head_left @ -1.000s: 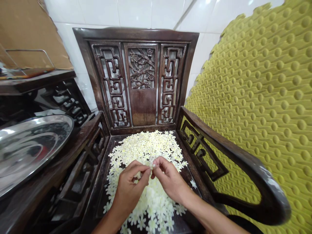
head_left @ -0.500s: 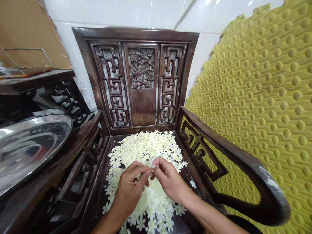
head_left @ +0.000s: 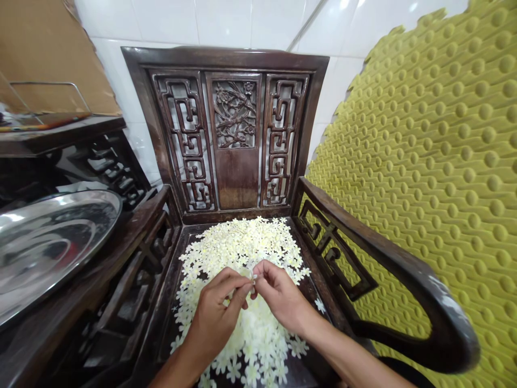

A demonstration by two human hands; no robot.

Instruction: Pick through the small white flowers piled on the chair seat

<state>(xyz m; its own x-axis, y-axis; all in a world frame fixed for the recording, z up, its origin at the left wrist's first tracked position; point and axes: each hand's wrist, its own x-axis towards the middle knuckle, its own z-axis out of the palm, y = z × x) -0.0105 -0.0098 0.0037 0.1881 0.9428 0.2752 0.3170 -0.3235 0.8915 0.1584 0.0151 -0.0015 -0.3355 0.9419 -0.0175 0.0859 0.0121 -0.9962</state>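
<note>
A heap of small white flowers [head_left: 242,248] covers the seat of a dark carved wooden armchair [head_left: 236,134]. Above the heap, my left hand [head_left: 216,315] and my right hand [head_left: 280,296] meet fingertip to fingertip. Both pinch one small white flower [head_left: 252,277] between thumbs and forefingers. The other fingers of each hand are curled in. More flowers lie under and in front of my wrists.
A large shiny metal tray [head_left: 48,242] rests at the left on another dark wooden piece. A yellow-green bumpy foam mat [head_left: 436,161] leans at the right, behind the chair's curved armrest [head_left: 388,264]. White tiled wall behind; cardboard [head_left: 44,54] at upper left.
Both hands stay joined over the heap; the fingers shift only slightly on the small flower.
</note>
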